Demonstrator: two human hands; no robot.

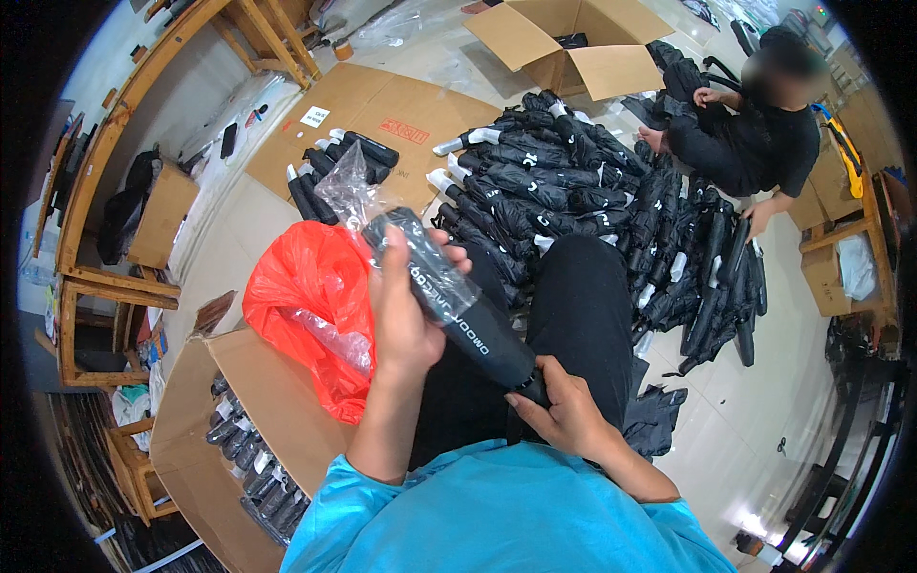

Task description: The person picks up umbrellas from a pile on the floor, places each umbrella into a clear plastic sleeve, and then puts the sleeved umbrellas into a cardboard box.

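Observation:
Across my lap I hold a black sleeved cylindrical item (473, 329), apparently a folded umbrella, with white lettering and a clear plastic bag (349, 186) over its upper part. My left hand (415, 301) is closed around its bagged upper part, thumb on top. My right hand (559, 411) grips the dark lower end. Beyond my knees lies a large pile of similar black items (535, 181), many with white tips. A smaller group (306, 196) lies on flattened cardboard (382, 95).
A red plastic bag (291, 296) and an open carton (267, 382) of wrapped black items are at my left. Another carton (521, 38) stands behind the pile. A co-worker (774, 143) in black sits at right. Wooden frames (100, 172) line the left wall.

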